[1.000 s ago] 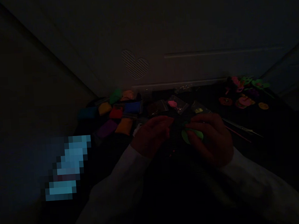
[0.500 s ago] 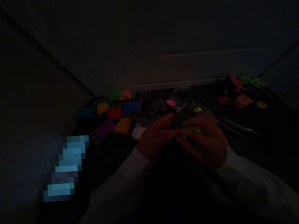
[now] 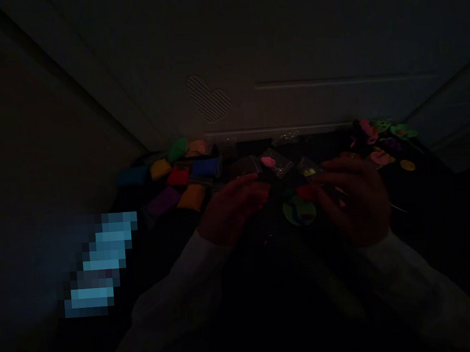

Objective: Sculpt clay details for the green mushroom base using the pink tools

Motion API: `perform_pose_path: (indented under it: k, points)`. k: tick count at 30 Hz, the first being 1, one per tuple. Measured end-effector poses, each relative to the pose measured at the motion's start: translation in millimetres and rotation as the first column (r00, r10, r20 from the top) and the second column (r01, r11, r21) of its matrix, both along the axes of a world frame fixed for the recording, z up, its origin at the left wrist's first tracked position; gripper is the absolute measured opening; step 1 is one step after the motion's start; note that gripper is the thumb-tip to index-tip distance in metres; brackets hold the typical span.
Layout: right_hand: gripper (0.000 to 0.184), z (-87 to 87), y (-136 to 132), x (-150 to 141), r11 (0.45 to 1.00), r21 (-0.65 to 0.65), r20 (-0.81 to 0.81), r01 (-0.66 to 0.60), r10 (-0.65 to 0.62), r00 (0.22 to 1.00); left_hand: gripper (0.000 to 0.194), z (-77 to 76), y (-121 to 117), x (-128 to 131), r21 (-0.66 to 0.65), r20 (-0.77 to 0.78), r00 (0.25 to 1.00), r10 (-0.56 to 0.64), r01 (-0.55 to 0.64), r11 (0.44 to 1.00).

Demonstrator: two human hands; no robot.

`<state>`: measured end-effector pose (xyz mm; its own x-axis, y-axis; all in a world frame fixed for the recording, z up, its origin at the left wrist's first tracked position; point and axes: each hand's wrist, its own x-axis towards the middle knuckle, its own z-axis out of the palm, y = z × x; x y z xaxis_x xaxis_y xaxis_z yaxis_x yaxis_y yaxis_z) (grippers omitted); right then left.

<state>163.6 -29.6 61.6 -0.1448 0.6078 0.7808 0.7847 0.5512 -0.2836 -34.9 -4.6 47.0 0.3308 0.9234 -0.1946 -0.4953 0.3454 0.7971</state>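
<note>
In dim light, a round green disc (image 3: 297, 210) with a blue band lies in front of me on the dark table. A red piece (image 3: 305, 193) shows at its upper edge. My right hand (image 3: 353, 200) is over the disc's right side, thumb and forefinger drawn together close to the red piece; whatever they pinch is too dark to make out. Left of the disc, my left hand (image 3: 233, 211) is closed, its fingers curled and bunched. What it holds, if anything, is hidden.
Colourful clay packets, among them a purple one (image 3: 164, 201) and an orange one (image 3: 192, 197), lie at the left. Behind the hands is a clear bag with a pink lump (image 3: 268, 162). Finished-looking coloured shapes (image 3: 379, 158) sit back right. A pale panel (image 3: 314, 106) rises behind the table.
My hands have parted from fingertip contact: the left moved left, the right moved right. The green disc now shows more fully between them. The white lump by the left hand is now covered.
</note>
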Motion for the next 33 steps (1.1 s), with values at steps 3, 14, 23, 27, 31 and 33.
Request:
perform_pose_path:
  k: [3,14,23,27,31,33]
  points:
    - [0.014,2.9,6.5,12.2,0.996,0.065,-0.12,0.066,-0.058,0.991,0.024,-1.5,2.8,-4.7,0.003,0.044,0.999,0.01,-0.01,1.0]
    - [0.019,3.9,2.7,9.4,0.998,0.018,-0.029,0.067,-0.067,0.997,0.02,-3.2,1.8,-4.3,-0.051,0.041,0.999,0.022,-0.02,0.999]
    - [0.015,2.8,3.2,6.5,0.998,0.019,-0.034,0.052,-0.051,0.998,0.021,0.3,2.0,-4.3,-0.067,0.011,1.0,0.022,-0.022,0.998]
    - [0.016,1.1,2.9,4.5,0.999,0.001,-0.02,0.041,-0.041,0.999,0.023,2.1,1.6,-2.9,-0.075,0.005,0.999,0.033,-0.032,0.997]
    - [0.017,-0.6,2.4,4.4,1.0,-0.008,-0.041,-0.012,0.011,0.999,0.021,3.9,0.1,-3.1,-0.023,-0.098,0.995,0.02,-0.023,0.999]
    - [0.014,-1.0,2.5,5.0,0.999,-0.008,-0.056,-0.041,0.041,0.998,0.016,7.0,-0.8,-6.3,0.051,-0.345,0.935,-0.074,0.098,0.994]
